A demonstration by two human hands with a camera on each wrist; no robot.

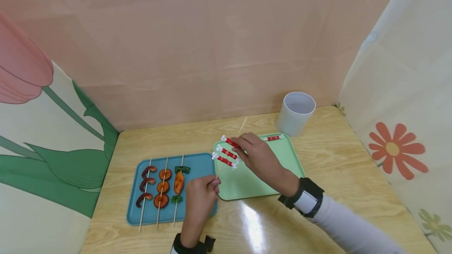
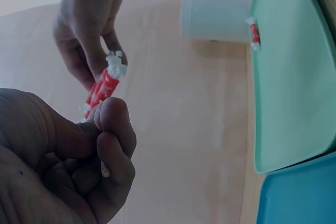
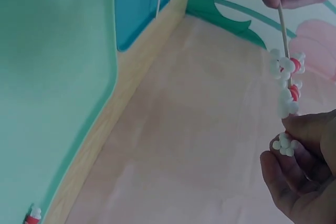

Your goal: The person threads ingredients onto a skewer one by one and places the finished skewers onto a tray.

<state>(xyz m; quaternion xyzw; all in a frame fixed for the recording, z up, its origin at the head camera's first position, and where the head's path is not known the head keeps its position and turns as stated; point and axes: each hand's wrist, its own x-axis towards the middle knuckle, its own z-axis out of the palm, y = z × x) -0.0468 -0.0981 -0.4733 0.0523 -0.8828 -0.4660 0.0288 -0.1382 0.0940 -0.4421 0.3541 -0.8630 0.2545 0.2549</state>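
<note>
My left hand [image 1: 201, 195] pinches the lower end of a thin wooden skewer [image 1: 242, 126], held up slanting over the green tray [image 1: 243, 185]. Two red pieces with knobbed white ends, one lower [image 1: 225, 161] and one just above it [image 1: 227, 153], are threaded crosswise on the stick. Higher up, my right hand [image 1: 261, 164] pinches a third such red piece [image 1: 229, 142] between thumb and fingers at the skewer. In the right wrist view its white knobs [image 3: 284, 144] poke out between the fingers. The skewer's tip extends past the right hand in the head view.
One more red-and-white piece [image 1: 273, 138] lies at the green tray's far edge. Left of it, a blue tray [image 1: 150, 209] holds three loaded skewers: curved brown pieces [image 1: 146, 184], round slices [image 1: 163, 187], and an orange piece [image 1: 179, 182] between green ones. A white cup [image 1: 294, 118] stands behind.
</note>
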